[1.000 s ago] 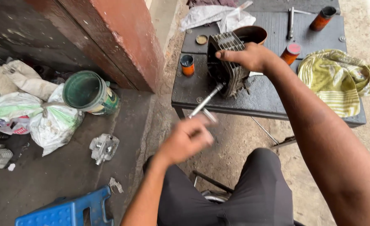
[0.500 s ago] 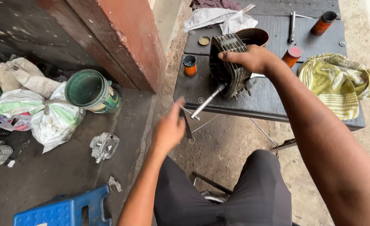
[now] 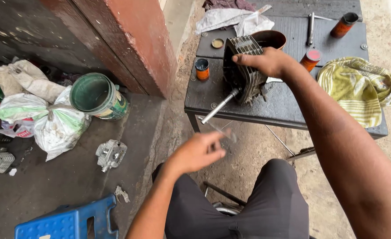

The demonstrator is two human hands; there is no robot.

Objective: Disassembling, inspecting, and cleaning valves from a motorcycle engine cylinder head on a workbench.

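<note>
A grey finned engine cylinder stands on a dark metal table. My right hand grips its top edge. A shiny metal rod sticks out of the cylinder's lower side, past the table's near edge and toward me. My left hand hangs in the air below that edge, above my knee, apart from the rod. Its fingers are pinched on a thin piece that is too blurred to identify.
On the table are a small orange can, a red-capped can, a brown bowl, a wrench and a yellow-green cloth. Left on the floor: green bucket, tied bags, engine part, blue stool. A red-brown pillar rises beside the table.
My left hand swung from the rod's tip left, then back down to the right. My right hand stayed on the cylinder.
</note>
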